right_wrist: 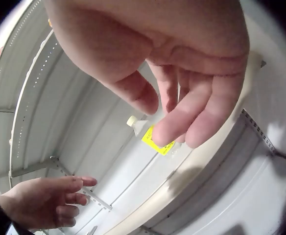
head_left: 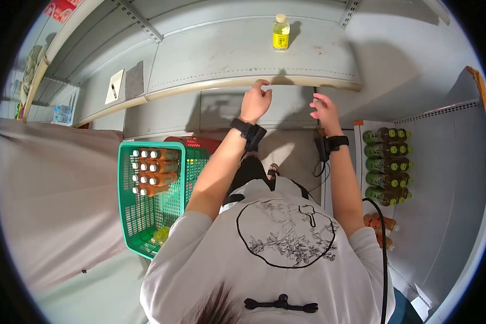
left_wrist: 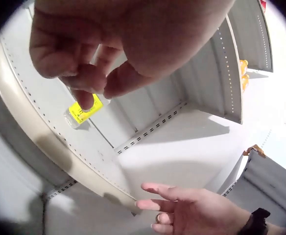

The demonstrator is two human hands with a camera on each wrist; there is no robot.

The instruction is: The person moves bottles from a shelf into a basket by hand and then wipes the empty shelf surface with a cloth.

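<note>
A bottle with a yellow label (head_left: 281, 33) and pale cap stands upright on the grey shelf (head_left: 221, 54). My left hand (head_left: 256, 102) is just in front of the shelf's front edge, fingers loosely bent, holding nothing. To its right my right hand (head_left: 325, 110) hangs below the same edge, also empty with relaxed fingers. Neither hand touches the bottle. In the left wrist view the bottle (left_wrist: 84, 112) is partly covered by the fingertips of my left hand (left_wrist: 104, 49); in the right wrist view, the bottle (right_wrist: 157, 140) is partly behind my right hand's fingers.
At left, a green basket (head_left: 123, 200) holds several orange-brown bottles (head_left: 159, 167) and a yellow-green item. Several dark bottles with green caps (head_left: 386, 164) stand at right, orange ones (head_left: 380, 222) below them. A notepad with a pen (head_left: 113, 86) lies on the shelf beside a grey cloth (head_left: 134, 81).
</note>
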